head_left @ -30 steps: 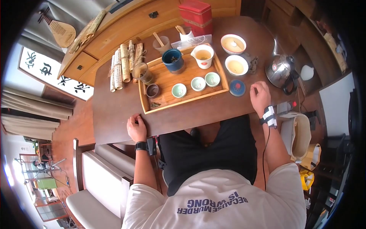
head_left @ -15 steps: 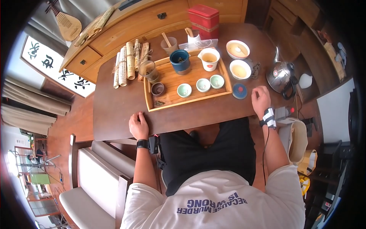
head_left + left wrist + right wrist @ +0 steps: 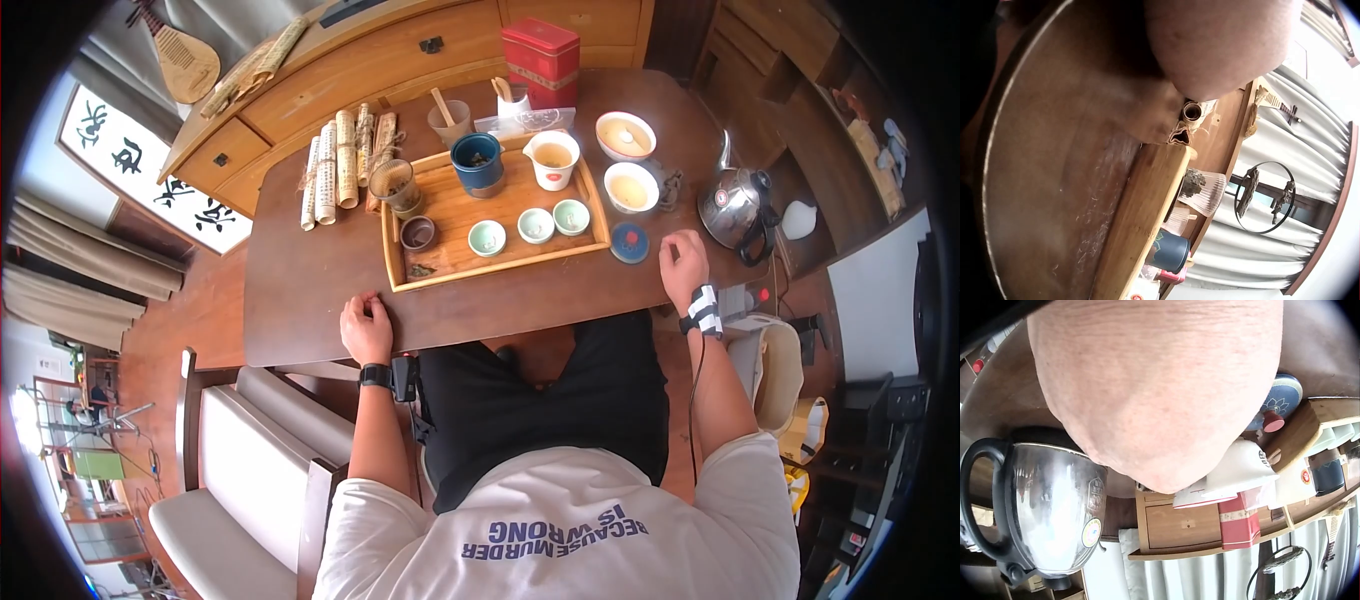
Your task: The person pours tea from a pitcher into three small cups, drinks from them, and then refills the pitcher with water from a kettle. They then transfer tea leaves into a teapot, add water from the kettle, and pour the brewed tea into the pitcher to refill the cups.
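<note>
Brown table [image 3: 300, 290]: tray [image 3: 452, 222] farther right in head view than earlier; left hand [image 3: 366, 330], right hand [image 3: 685, 268] relaxed, empty

The table [image 3: 500, 302] leaves passage in front of the tray [image 3: 455, 207]; the kettle [image 3: 725, 210] obstructs the right.

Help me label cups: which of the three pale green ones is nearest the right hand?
The rightmost pale green cup on the tray; the middle cup and left cup are farther from the right hand.

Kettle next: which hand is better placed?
Right, I'd judge: the right hand rests near the kettle and appears empty; the left hand is farther off, by the left end of the tray.
</note>
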The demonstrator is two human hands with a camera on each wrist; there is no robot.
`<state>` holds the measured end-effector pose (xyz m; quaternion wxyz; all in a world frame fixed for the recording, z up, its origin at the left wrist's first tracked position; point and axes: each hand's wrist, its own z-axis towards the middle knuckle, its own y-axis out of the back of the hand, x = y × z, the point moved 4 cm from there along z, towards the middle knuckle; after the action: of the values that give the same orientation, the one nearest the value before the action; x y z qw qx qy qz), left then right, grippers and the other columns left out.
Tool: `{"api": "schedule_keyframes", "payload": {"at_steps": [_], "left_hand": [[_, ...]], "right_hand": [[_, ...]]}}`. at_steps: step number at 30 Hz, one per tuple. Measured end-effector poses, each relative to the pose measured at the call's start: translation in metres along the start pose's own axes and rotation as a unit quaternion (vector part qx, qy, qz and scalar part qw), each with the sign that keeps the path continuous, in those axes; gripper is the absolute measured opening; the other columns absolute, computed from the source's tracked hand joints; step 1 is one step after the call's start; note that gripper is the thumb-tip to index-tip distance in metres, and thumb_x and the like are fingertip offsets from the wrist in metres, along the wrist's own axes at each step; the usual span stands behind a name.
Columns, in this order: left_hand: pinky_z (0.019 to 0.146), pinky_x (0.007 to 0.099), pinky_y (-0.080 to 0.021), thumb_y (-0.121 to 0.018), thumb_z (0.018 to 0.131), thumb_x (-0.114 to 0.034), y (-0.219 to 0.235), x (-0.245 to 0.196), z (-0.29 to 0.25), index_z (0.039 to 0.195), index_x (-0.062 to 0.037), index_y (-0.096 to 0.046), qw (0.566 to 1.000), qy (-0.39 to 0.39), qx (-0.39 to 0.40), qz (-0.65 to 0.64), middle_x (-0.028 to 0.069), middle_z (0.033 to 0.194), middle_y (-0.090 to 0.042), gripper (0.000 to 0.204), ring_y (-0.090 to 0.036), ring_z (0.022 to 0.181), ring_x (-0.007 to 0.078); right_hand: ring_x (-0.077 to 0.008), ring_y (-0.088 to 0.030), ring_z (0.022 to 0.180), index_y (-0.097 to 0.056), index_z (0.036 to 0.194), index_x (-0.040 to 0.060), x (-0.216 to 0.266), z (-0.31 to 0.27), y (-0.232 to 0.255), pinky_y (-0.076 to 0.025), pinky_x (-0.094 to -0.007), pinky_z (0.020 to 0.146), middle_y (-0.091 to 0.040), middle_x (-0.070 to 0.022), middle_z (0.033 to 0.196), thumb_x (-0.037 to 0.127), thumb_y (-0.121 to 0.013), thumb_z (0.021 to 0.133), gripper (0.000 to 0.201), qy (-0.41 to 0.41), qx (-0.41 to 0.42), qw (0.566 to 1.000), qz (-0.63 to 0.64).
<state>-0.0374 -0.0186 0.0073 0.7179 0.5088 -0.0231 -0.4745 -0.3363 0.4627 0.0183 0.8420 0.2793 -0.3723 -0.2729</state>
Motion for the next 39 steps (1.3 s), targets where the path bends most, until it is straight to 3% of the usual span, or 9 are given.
{"api": "schedule_keyframes", "payload": {"at_steps": [21,24,30,39], "left_hand": [[0.082,0.0444,-0.055,-0.068,0.096,-0.020,0.0014,0.0000,0.0003,0.098,-0.0081,-0.076,1.000,0.012,0.006,-0.004,0.0126,0.092,-0.074,0.015,-0.070,0.089,0.0320],[0.084,0.0482,-0.053,-0.067,0.094,-0.019,0.0017,-0.0006,0.0001,0.094,-0.0093,-0.074,0.999,0.021,0.011,-0.022,0.0133,0.092,-0.072,0.012,-0.067,0.092,0.0364],[0.084,0.0477,-0.054,-0.067,0.094,-0.018,0.0044,-0.0014,-0.0029,0.094,-0.0085,-0.074,1.000,0.000,-0.007,-0.019,0.0142,0.092,-0.073,0.012,-0.067,0.092,0.0372],[0.083,0.0450,-0.054,-0.068,0.095,-0.018,0.0073,-0.0008,-0.0036,0.098,-0.0077,-0.075,1.000,-0.009,0.006,-0.028,0.0121,0.090,-0.073,0.013,-0.069,0.090,0.0337]], "right_hand": [[-0.0370,-0.064,0.097,-0.067,0.090,0.0030,-0.0001,-0.0010,0.0008,-0.052,-0.0455,0.086,-0.066,-0.0138,0.100,0.005,-0.073,0.086,0.008,0.001,-0.008,1.000,0.018],[-0.0372,-0.064,0.097,-0.067,0.090,0.0032,-0.0011,-0.0011,0.0012,-0.052,-0.0458,0.086,-0.066,-0.0140,0.100,0.005,-0.073,0.086,0.007,0.002,-0.005,1.000,0.015],[-0.0374,-0.064,0.098,-0.067,0.091,0.0033,-0.0031,-0.0015,-0.0003,-0.052,-0.0462,0.086,-0.066,-0.0143,0.099,0.006,-0.072,0.087,0.007,0.006,-0.002,1.000,0.007],[-0.0378,-0.064,0.097,-0.068,0.091,0.0029,-0.0087,-0.0010,-0.0036,-0.052,-0.0463,0.086,-0.066,-0.0148,0.100,0.007,-0.072,0.088,0.007,0.003,0.005,1.000,0.010]]}}
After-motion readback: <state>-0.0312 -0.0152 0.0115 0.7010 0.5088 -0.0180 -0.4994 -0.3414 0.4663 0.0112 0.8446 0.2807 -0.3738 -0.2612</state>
